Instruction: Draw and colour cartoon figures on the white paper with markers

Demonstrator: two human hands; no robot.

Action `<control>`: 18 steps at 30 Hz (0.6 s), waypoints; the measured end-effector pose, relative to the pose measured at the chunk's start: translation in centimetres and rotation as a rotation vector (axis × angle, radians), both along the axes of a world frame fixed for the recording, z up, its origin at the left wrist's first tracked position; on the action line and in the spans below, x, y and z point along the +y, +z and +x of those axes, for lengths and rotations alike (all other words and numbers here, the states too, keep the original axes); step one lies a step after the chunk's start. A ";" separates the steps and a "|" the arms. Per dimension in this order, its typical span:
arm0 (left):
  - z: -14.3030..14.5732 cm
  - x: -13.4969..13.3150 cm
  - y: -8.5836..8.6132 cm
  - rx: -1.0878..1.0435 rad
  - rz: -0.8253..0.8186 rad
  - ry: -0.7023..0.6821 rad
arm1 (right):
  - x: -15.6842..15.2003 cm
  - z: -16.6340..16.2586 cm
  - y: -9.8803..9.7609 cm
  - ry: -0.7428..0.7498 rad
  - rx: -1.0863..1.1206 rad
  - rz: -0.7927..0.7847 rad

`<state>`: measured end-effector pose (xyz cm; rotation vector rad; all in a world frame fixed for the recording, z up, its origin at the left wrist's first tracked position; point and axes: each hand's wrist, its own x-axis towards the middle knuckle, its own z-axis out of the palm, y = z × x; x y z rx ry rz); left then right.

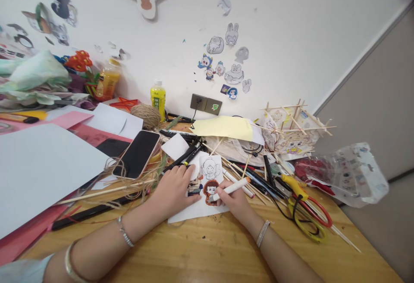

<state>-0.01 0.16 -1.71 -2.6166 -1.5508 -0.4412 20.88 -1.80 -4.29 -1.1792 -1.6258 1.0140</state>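
Note:
A sheet of white paper [181, 215] with small cartoon figures lies on the wooden table in front of me. One coloured figure [211, 188] on it has brown hair and an orange outline; an uncoloured line drawing [211, 167] is above it. My left hand [177, 189] rests flat on the left part of the sheet, fingers stretched out, partly covering another coloured figure. In my right hand [233, 199] is a white marker [233, 186] with an orange end. Its tip points down-left at the brown-haired figure; whether it touches the paper I cannot tell.
Left of the paper are a phone [137, 153], twine and large white sheets [48, 166]. Behind stand a ball of twine [146, 116] and a yellow-green bottle [158, 97]. Scattered markers and sticks [249, 171] lie to the right, near yellow-handled scissors [295, 187] and a plastic bag [355, 171].

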 end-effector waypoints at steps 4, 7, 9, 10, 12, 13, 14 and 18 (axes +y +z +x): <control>0.0 -0.1 0.0 0.000 -0.002 0.000 | 0.1 0.1 -0.3 -0.004 0.010 0.002; 0.0 -0.1 -0.1 0.002 -0.002 0.002 | 0.1 0.1 -0.4 -0.008 0.014 0.002; -0.1 0.0 -0.2 0.001 0.002 0.003 | 0.1 0.2 -0.4 -0.009 0.016 -0.004; -0.1 0.0 -0.2 0.000 0.005 0.005 | 0.1 0.2 -0.4 -0.009 0.017 -0.008; 0.0 0.1 -0.3 0.001 0.009 0.003 | 0.1 0.2 -0.4 -0.010 0.019 -0.012; 0.0 0.1 -0.3 0.001 0.009 0.002 | 0.1 0.2 -0.4 -0.011 0.019 -0.012; 0.0 0.1 -0.2 0.002 0.009 0.001 | 0.1 0.2 -0.4 -0.011 0.020 -0.011; 0.0 0.0 -0.1 0.001 0.008 0.000 | 0.1 0.2 -0.5 -0.015 0.022 -0.014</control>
